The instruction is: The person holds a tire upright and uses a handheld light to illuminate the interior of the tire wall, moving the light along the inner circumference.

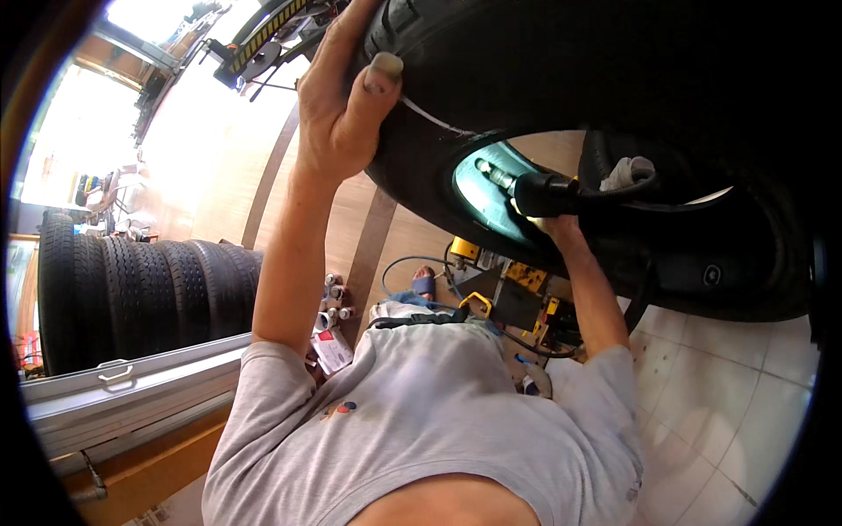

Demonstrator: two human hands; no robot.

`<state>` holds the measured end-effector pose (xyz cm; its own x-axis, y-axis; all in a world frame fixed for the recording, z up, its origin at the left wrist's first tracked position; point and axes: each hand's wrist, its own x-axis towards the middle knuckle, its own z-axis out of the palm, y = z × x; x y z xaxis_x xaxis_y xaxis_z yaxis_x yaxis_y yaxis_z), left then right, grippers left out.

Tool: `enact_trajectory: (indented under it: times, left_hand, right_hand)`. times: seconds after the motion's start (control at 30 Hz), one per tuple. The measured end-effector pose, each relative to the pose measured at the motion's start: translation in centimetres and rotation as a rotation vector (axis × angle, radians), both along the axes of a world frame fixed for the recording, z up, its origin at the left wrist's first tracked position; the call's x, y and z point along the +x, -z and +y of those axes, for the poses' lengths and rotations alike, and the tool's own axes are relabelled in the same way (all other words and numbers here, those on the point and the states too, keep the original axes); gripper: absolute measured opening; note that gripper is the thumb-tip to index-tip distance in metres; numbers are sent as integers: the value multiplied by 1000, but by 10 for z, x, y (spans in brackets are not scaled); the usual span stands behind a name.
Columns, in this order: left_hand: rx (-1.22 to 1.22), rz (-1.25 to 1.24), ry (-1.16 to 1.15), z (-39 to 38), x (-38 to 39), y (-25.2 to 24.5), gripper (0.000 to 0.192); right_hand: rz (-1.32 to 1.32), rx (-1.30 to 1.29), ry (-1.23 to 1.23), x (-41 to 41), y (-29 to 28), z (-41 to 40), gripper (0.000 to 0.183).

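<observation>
A large black tyre [421, 151] fills the upper right, with its round opening towards me. My left hand [348, 98] grips its outer edge, thumb on the sidewall and fingers around the far side. My right hand [556, 223] reaches up at the opening, its fingers mostly hidden behind a black device [546, 194] with a shiny metal tip. Whether it holds that device is unclear. A ribbed black cable [621, 197] runs from the device to the right. Bright bluish-green light falls on the tyre's inner wall [477, 191].
Several used tyres [158, 283] stand in a row at left, behind a silver metal panel [145, 388] with a handle. Cans [335, 296] and a white box [331, 348] lie beside me. Yellow-and-black equipment [523, 289] and a hose [401, 260] are near my sandalled foot [424, 283].
</observation>
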<state>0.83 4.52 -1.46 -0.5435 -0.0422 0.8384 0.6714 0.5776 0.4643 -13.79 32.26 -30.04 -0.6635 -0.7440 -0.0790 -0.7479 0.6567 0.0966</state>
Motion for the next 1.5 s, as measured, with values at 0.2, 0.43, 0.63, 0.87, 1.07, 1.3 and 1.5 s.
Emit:
enact_trajectory:
  times: [0.2,0.43,0.63,0.87,1.07,1.3,1.5]
  left_hand:
    - [-17,-33,32,6,-1,-5,90]
    - [-88,35,-36,2,-4,-6,91]
    - [-59,47,-22,-5,-2,-4,89]
    - [-66,34,-43,0,-1,-4,90]
    - [-16,36,-6,2,-3,-3,90]
    - [-170,38,-297,-42,9,22,74]
    - [-278,80,-397,-32,-1,8,71]
  right_hand:
    - [37,-38,53,-5,35,16,52]
    - [211,-426,-99,-17,80,41,44]
    - [-25,-46,14,6,-5,4,52]
    - [-262,-226,150,15,4,20,45]
    - [97,-169,-88,-2,28,10,44]
    - [-130,-293,99,0,31,26,54]
    - [110,-339,-45,-9,45,8,50]
